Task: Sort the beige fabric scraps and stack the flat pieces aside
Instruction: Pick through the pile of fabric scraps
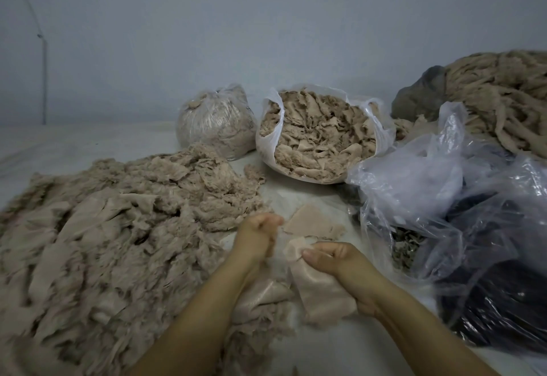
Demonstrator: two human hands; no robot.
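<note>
A big loose heap of beige fabric scraps covers the left of the white surface. My right hand pinches a beige fabric piece that hangs down toward my wrist. My left hand hovers just left of it with fingers curled and nothing visibly in them. A small flat stack of beige pieces lies just beyond both hands.
An open white plastic bag full of scraps stands at the back centre, a tied clear bag to its left. Crumpled clear plastic bags with dark contents crowd the right. A mound of beige strips rises far right.
</note>
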